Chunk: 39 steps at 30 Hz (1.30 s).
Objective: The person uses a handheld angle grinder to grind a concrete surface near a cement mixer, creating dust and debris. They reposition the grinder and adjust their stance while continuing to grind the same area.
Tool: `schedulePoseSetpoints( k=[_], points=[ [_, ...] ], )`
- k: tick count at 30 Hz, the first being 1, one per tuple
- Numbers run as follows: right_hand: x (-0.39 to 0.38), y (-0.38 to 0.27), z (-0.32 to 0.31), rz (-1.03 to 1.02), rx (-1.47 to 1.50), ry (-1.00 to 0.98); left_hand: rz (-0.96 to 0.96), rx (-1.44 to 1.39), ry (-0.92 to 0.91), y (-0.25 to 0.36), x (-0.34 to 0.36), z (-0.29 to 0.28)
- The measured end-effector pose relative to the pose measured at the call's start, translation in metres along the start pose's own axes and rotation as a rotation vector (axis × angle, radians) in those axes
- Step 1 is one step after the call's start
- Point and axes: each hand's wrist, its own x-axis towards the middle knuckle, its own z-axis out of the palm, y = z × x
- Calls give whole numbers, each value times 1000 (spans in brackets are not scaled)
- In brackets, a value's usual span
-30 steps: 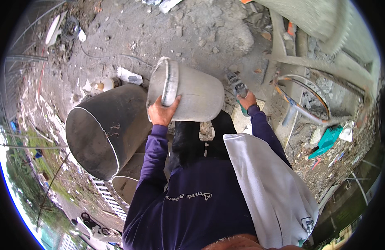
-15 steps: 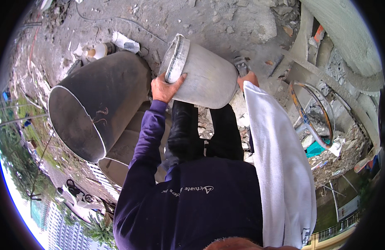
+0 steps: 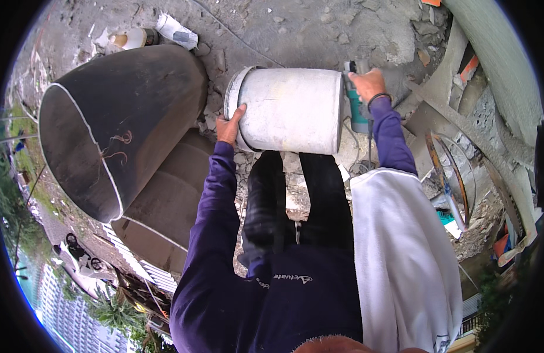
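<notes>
A pale, dusty bucket-shaped vessel [image 3: 292, 112] lies on its side in front of my legs, its rim to the left and its base to the right. At the rim, my left hand [image 3: 229, 126] is closed over the edge with the thumb on the outer wall. Beside the base, my right hand [image 3: 369, 84] is closed around the upper part of an angle grinder [image 3: 359, 117]. The tool has a teal body and a grey head, and a cord trails down from it. Its disc cannot be made out.
Large dark tapered vessels [image 3: 160, 88] lie at the left. A white bottle [image 3: 131, 39] and a crumpled white wrapper [image 3: 177, 32] are behind them. Rusty metal rings [image 3: 451, 176] stand among rubble at the right. A thin cable [image 3: 242, 41] crosses the dusty ground.
The pale vessel has turned from a tilt to lying nearly level. My right hand and the grinder have moved up and right at its base, exposing the teal body. My left hand still grips the rim.
</notes>
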Motion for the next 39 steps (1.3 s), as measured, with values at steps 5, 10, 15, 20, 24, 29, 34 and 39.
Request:
schedulePoseSetpoints(
  k=[5,10,15,20,24,29,34,39],
  points=[
    [27,-20,-13,-60,70,-79,-111,355,152,-121,119,-49],
    [22,-13,-19,-29,82,15,-280,395,385,-114,149,-40],
    [2,12,-20,-17,130,85,16,529,103,-47,88,-34],
    [5,5,8,-123,98,60,-46,692,53,-142,100,-37],
    [-6,-1,13,-109,122,32,46,773,190,-119,105,-47],
    [-4,27,-5,-100,108,84,611,295,173,41,9,-21],
    [-18,64,-6,-69,117,82,1563,719,559,241,-153,-65],
    [-44,77,-5,6,212,122,942,1158,922,294,-133,-129]
  ],
)
